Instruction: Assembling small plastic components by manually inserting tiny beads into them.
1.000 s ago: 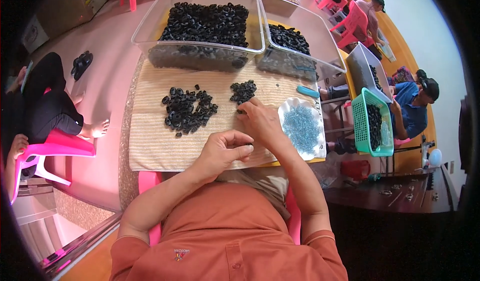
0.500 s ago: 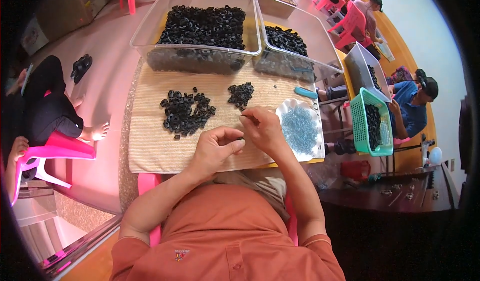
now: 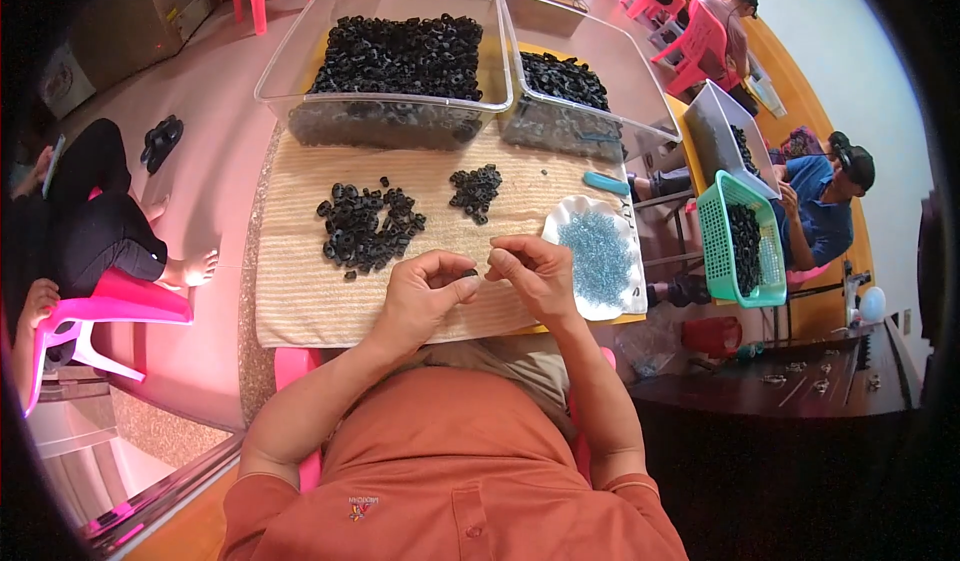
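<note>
My left hand [image 3: 424, 293] is closed, pinching a small black ring-like part [image 3: 469, 273] between thumb and fingers. Close beside it, my right hand [image 3: 541, 275] has its thumb and fingertips pressed together; whatever is in that pinch is too small to make out. Both hands are over the near part of a cream striped towel [image 3: 300, 306]. Beyond them lie a large pile of black parts [image 3: 365, 229] and a smaller pile [image 3: 475, 193]. Right of my right hand, a white wavy-edged plate [image 3: 580, 205] holds many tiny clear bluish pieces [image 3: 597, 259].
Two clear tubs [image 3: 390, 133] of black parts stand at the towel's far edge. A blue-handled tool [image 3: 606, 183] lies above the plate. To the right are a green basket [image 3: 715, 251] and a person in blue [image 3: 825, 216]. Another person [image 3: 100, 226] sits left.
My right hand's fingertips have come down toward me, level with those of my left hand. The left hand has risen slightly, still pinching the black part. The view has shifted a little.
</note>
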`<state>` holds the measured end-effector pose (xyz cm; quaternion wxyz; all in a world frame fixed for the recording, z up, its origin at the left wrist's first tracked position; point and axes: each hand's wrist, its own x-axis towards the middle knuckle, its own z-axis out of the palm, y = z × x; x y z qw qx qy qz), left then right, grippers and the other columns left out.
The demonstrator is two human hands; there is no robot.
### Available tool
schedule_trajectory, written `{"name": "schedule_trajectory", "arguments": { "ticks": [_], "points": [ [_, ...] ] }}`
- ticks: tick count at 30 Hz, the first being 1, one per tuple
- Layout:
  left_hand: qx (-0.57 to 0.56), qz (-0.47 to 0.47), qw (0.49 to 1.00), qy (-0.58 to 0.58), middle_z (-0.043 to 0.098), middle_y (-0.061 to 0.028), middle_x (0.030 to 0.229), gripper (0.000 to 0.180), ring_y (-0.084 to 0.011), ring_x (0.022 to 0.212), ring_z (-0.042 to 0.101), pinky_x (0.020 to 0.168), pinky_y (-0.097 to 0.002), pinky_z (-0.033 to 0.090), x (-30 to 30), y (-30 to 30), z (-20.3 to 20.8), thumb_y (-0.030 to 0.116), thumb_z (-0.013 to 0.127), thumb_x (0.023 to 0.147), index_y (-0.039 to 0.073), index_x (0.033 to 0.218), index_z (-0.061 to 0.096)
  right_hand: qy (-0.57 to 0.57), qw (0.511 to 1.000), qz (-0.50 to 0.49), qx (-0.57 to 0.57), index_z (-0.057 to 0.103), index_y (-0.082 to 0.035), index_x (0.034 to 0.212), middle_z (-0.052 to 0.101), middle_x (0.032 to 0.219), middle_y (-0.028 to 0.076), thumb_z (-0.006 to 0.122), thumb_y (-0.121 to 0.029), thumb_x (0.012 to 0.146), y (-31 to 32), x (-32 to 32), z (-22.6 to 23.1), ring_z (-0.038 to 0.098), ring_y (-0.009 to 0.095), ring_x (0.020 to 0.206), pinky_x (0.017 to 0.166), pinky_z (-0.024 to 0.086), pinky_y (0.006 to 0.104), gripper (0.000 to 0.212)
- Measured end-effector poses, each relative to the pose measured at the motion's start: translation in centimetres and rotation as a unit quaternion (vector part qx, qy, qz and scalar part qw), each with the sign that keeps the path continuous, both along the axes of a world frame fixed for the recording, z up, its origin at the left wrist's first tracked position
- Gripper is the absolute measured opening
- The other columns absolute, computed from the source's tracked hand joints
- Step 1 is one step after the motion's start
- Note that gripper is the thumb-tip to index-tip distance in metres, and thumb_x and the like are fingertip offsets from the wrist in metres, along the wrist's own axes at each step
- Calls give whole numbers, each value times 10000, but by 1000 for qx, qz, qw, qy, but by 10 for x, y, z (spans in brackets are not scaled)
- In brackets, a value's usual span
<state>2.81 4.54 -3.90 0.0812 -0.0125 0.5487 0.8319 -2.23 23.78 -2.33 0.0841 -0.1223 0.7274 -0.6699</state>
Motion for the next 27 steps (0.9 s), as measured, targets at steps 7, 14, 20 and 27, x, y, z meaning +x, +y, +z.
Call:
{"name": "schedule_trajectory", "arguments": {
  "ticks": [7, 14, 20, 27],
  "points": [
    [-19, 2, 1000, 14, 715, -36, 942, 215, -85, 813, 662, 745, -238, 550, -1, -1, 0, 39, 734, 912, -20, 1113, 683, -24, 999, 12, -26, 688, 47, 1116, 721, 863, 69, 690, -35, 959, 1, 3, -4, 710, 134, 779, 735, 609, 275, 177],
    [-34, 6, 999, 21, 716, -45, 965, 208, -93, 843, 667, 765, -245, 553, -1, -3, -1, 33, 723, 916, -24, 1111, 681, -17, 1000, 12, -1, 672, 47, 1181, 729, 925, 80, 689, -46, 962, -1, 12, -2, 714, 142, 834, 765, 612, 285, 238],
    [-33, 7, 999, 26, 712, -45, 989, 203, -92, 876, 663, 787, -249, 553, 0, 0, -5, 15, 717, 914, -22, 1110, 680, 85, 993, 17, 74, 715, 26, 1105, 728, 978, 58, 704, -52, 954, -1, 11, -6, 683, 116, 898, 790, 560, 254, 170],
    [-37, -2, 998, 46, 729, -39, 1001, 175, -85, 905, 663, 810, -247, 545, 1, 2, -3, -3, 707, 919, -5, 1093, 694, 111, 993, 35, -28, 739, 9, 1031, 698, 990, 75, 737, -14, 909, -6, 10, -12, 629, 117, 898, 766, 516, 247, 124]
  ]
}}
